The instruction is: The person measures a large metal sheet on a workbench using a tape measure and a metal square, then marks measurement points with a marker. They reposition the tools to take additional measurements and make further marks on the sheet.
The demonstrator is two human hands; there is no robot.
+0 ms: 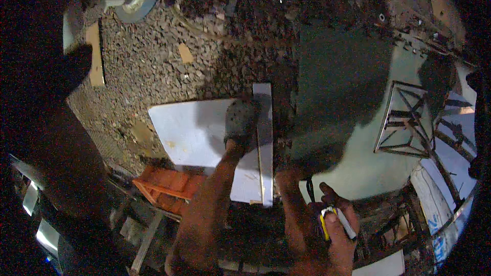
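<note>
My right hand (pixel 337 220) is closed around a small yellow-and-white handheld thing (pixel 325 227) at the lower right. Its exact kind is hard to make out in the dim light. A dark strap-like strip shows just above it. My left hand does not show. Below me, one foot in a grey clog (pixel 240 117) rests on a white panel (pixel 192 128) lying on gravel. Beside that foot, a narrow white strip (pixel 264 148) lies along the panel's right side. My other leg (pixel 290 194) stands right of the strip, its foot lost in shadow.
An orange wooden frame (pixel 166 186) stands by the panel's lower left. A pale green sheet (pixel 368 163) lies right, with a metal frame (pixel 406 120) on it. A disc-bladed power tool (pixel 134 2) and a board (pixel 95 53) lie far left. A large dark shape fills the left side.
</note>
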